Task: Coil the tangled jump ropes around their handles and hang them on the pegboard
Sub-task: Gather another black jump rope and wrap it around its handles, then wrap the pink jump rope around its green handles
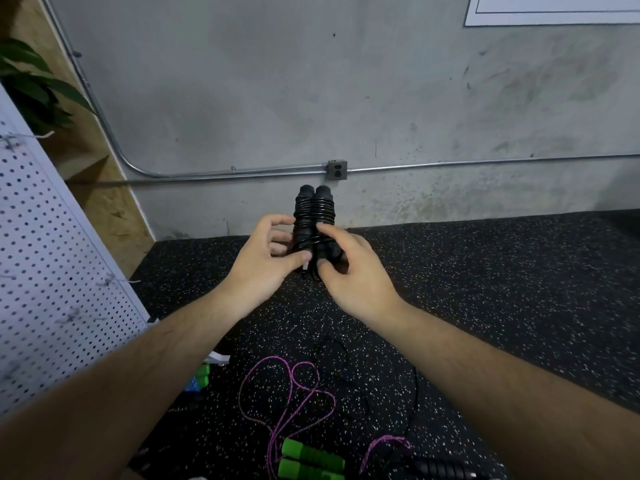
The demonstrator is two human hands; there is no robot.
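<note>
A black jump rope [314, 211] is held upright in front of me, its two handles side by side with the cord wound tightly round them. My left hand [266, 258] grips the left side of the bundle, thumb across the lower front. My right hand [349, 268] pinches the lower right part, where the loose cord end sits. On the floor below lies a purple rope [294, 393] in loose loops with green foam handles [311, 459]. Another black cord [414, 396] and a black handle [436, 467] lie beside it. The white pegboard [52, 271] leans at the left.
A speckled black rubber floor [485, 289] meets a grey concrete wall [311, 81] with a metal conduit and an outlet box [337, 170]. A plant [31, 84] stands at the upper left. Green and blue items [199, 377] lie by the pegboard's foot.
</note>
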